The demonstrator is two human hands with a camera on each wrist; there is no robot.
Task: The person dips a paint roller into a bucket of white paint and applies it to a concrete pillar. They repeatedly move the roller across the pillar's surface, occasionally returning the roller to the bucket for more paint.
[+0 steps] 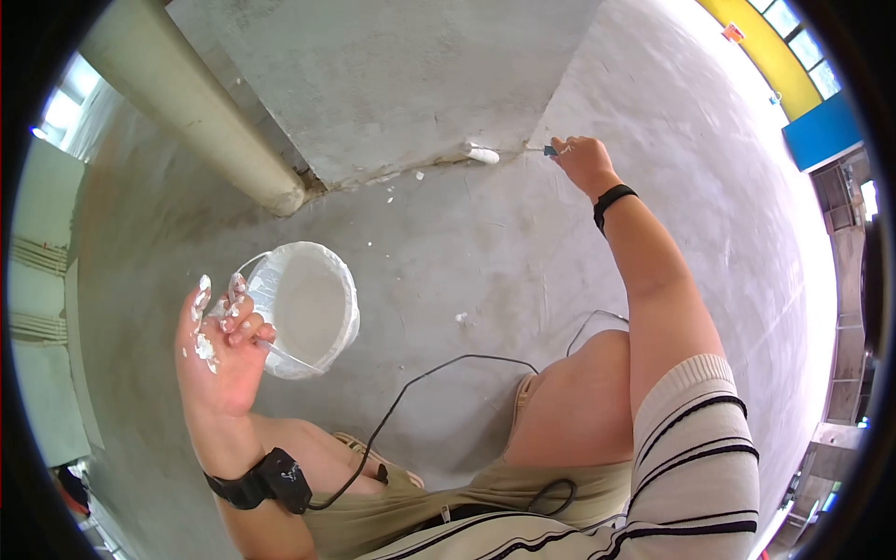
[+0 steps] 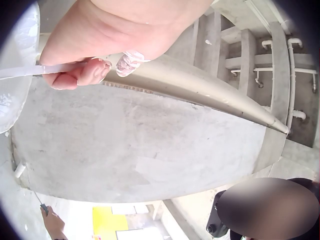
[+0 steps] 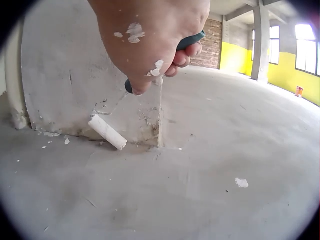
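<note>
My right hand [image 1: 586, 166] grips the dark green handle [image 3: 191, 41] of a small paint roller. Its white roller head [image 3: 108, 132] lies low against the foot of the grey wall block [image 3: 65, 85], near the block's corner. At the left, my paint-smeared left hand [image 1: 220, 359] has its fingers curled round the handle of a white bucket [image 1: 347, 308]; the bucket is tilted. In the left wrist view the pale bucket handle [image 2: 30, 71] passes under the curled fingers of that hand [image 2: 120, 30].
A thick pale pipe [image 1: 196, 112] runs beside the block. White flakes lie on the grey floor [image 3: 200, 190] near the wall's foot. A black cable [image 1: 401, 387] crosses by the knees. An orange bucket [image 3: 299, 91] stands far off by the yellow wall.
</note>
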